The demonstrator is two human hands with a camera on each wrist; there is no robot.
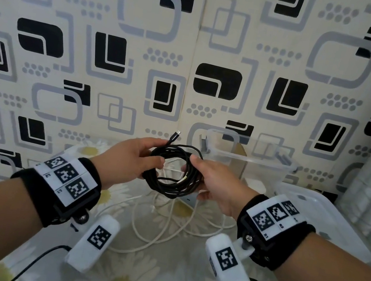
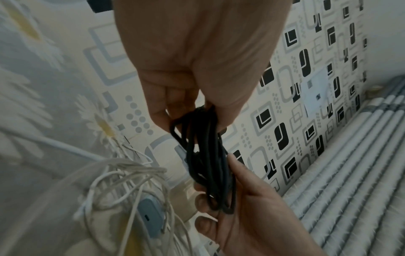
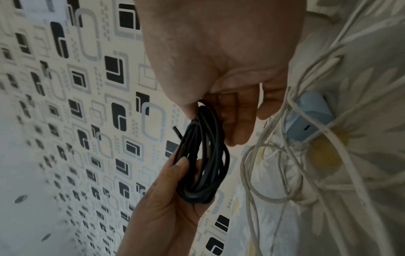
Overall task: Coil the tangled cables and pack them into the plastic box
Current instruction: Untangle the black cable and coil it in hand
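A coiled black cable (image 1: 175,172) hangs in the air above the table, held between both hands. My left hand (image 1: 131,158) grips its left side, thumb over the strands (image 2: 206,138). My right hand (image 1: 211,182) pinches its right side (image 3: 203,155). One plug end (image 1: 175,135) sticks up above the coil. A tangle of white cables (image 1: 166,216) lies loose on the flowered tablecloth below, around a pale blue charger (image 3: 306,117). The clear plastic box (image 1: 250,161) stands open just behind and to the right of the coil.
The box's translucent lid (image 1: 319,221) lies flat at the right. A patterned wall (image 1: 194,55) closes off the back. Thin black leads (image 1: 39,260) run from the wrist cameras over the near tablecloth. A ribbed grey surface (image 2: 350,164) borders the right side.
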